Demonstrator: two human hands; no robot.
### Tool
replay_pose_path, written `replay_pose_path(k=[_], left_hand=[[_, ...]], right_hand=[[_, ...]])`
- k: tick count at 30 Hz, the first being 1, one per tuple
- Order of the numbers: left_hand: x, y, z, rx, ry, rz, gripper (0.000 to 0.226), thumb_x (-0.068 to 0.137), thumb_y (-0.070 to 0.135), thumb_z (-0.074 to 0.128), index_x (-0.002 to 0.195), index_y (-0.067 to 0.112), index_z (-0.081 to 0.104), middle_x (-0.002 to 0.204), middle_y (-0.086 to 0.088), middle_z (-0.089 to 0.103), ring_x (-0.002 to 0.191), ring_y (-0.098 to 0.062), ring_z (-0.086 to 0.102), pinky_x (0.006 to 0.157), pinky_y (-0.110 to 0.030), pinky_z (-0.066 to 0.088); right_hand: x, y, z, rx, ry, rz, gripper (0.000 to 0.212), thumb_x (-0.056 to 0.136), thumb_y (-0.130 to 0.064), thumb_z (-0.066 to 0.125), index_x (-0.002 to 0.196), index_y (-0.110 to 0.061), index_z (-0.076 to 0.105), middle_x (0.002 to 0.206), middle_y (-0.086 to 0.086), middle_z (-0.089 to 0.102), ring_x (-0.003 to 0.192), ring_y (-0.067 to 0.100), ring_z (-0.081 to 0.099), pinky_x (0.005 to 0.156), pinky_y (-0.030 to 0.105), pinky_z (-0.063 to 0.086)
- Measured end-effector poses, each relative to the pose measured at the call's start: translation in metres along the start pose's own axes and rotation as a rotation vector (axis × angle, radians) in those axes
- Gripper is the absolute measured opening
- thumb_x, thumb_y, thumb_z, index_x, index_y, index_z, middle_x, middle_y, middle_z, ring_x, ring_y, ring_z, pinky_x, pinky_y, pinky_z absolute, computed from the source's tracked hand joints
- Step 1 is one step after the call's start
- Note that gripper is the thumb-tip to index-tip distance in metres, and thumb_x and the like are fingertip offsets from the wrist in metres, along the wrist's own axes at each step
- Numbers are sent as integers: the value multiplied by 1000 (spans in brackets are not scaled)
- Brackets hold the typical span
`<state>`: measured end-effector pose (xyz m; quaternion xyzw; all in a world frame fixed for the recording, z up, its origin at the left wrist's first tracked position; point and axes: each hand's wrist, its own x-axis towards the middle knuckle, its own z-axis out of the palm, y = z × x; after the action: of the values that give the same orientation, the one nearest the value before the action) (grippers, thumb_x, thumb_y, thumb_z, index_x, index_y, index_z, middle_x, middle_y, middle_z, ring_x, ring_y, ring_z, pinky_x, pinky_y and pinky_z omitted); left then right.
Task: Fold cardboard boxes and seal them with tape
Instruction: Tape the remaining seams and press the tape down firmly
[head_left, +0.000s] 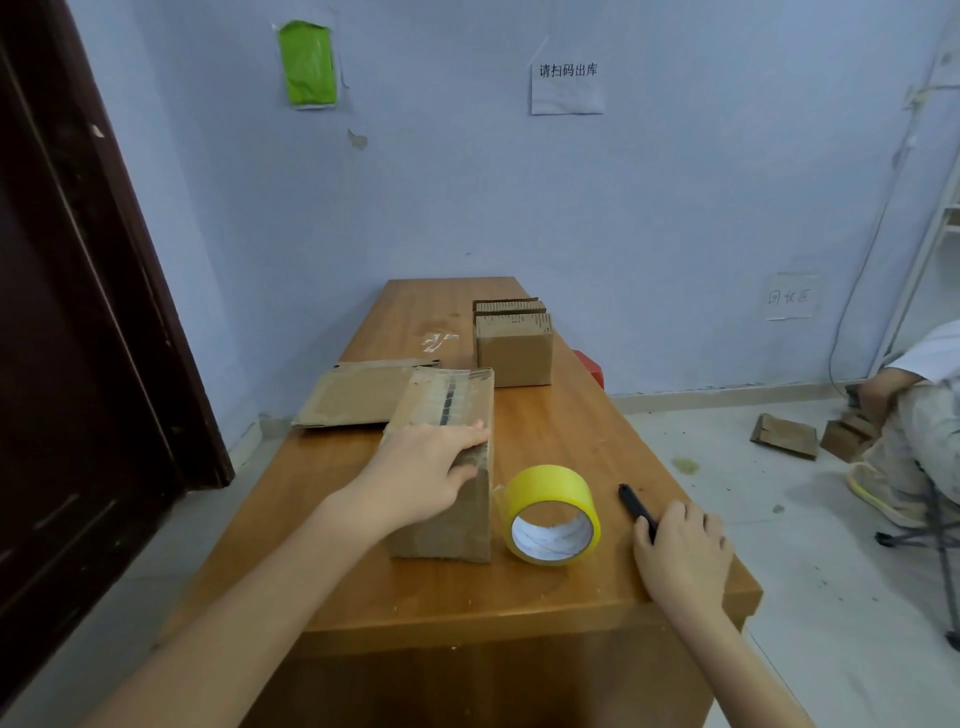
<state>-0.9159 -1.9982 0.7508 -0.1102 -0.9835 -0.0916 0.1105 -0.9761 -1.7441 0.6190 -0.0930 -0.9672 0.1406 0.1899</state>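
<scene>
A folded cardboard box (445, 400) with tape along its top seam stands on the wooden table (561, 431). My left hand (426, 467) lies on the box's near top edge, fingers straight, thumb down its right face. A yellow tape roll (553, 512) stands on edge just right of the box. My right hand (683, 553) rests on the table over the near end of a black pen-like cutter (631, 499), its fingers curled loosely on it.
A flattened cardboard sheet (353, 397) lies left of the box, hanging over the table edge. Small folded boxes (514, 340) stand further back. A dark door (78, 312) is at left. A person (914, 415) crouches at right among cardboard pieces (784, 434) on the floor.
</scene>
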Motion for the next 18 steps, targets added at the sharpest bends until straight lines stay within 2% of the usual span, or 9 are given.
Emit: replay_pose_path(k=[4, 9, 11, 13, 16, 18], left_hand=[[-1, -2, 0, -22, 3, -9, 50, 96, 29, 52, 144, 32, 37, 146, 18, 39, 133, -14, 40, 107, -31, 33], [0, -3, 1, -34, -4, -20, 50, 96, 29, 52, 143, 33, 38, 146, 18, 39, 132, -16, 41, 107, -37, 33], [0, -2, 1, -40, -6, -14, 49, 96, 29, 52, 143, 32, 38, 146, 18, 39, 132, -15, 41, 107, -36, 34], [0, -2, 1, -43, -3, -6, 49, 96, 28, 51, 144, 31, 38, 147, 17, 39, 132, -15, 42, 107, -35, 34], [0, -2, 0, -43, -6, -9, 49, 97, 27, 51, 144, 31, 38, 146, 16, 41, 130, -16, 44, 105, -35, 36], [0, -1, 0, -43, -10, -18, 50, 97, 27, 51, 144, 31, 37, 145, 15, 43, 130, -17, 44, 105, -36, 37]], right_hand=[[0, 1, 1, -7, 10, -1, 25, 96, -36, 39, 99, -14, 52, 111, 1, 57, 110, 24, 47, 88, 35, 36], [1, -5, -6, -35, 8, -10, 23, 96, -33, 41, 97, -12, 53, 109, 2, 59, 106, 25, 49, 84, 35, 36], [3, -16, -18, 97, 90, -66, 18, 93, -23, 50, 93, -7, 56, 103, 8, 61, 100, 29, 52, 81, 37, 36], [9, -34, -36, 303, 160, -210, 13, 91, -13, 53, 95, -2, 60, 102, 11, 61, 95, 30, 54, 78, 38, 38], [18, -71, -71, 551, -49, -427, 23, 95, -17, 47, 116, -12, 58, 117, 0, 52, 91, 14, 54, 77, 28, 41], [25, -95, -87, 504, -176, -538, 34, 96, -24, 46, 130, -21, 51, 123, -3, 46, 87, 10, 56, 78, 28, 44]])
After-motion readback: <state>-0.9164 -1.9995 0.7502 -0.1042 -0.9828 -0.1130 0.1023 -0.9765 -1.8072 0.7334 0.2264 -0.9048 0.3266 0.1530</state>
